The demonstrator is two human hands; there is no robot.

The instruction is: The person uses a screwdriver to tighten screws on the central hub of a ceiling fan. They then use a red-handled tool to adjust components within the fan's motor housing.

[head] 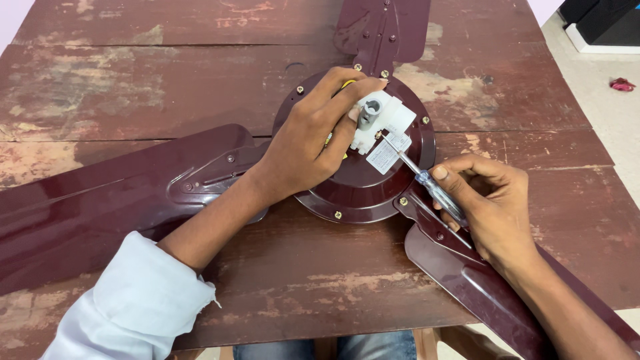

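Observation:
A maroon ceiling fan lies on a worn wooden table, its round motor housing in the middle. My left hand rests on the housing and grips the white plastic terminal block around the grey shaft. My right hand holds a screwdriver with a clear blue handle. Its tip touches the white block near a small label. Yellow wire shows just behind my left fingers.
Three fan blades spread out: one to the left, one toward the top, one toward the lower right. The table has peeling paint. A dark object and a pink scrap lie on the floor at right.

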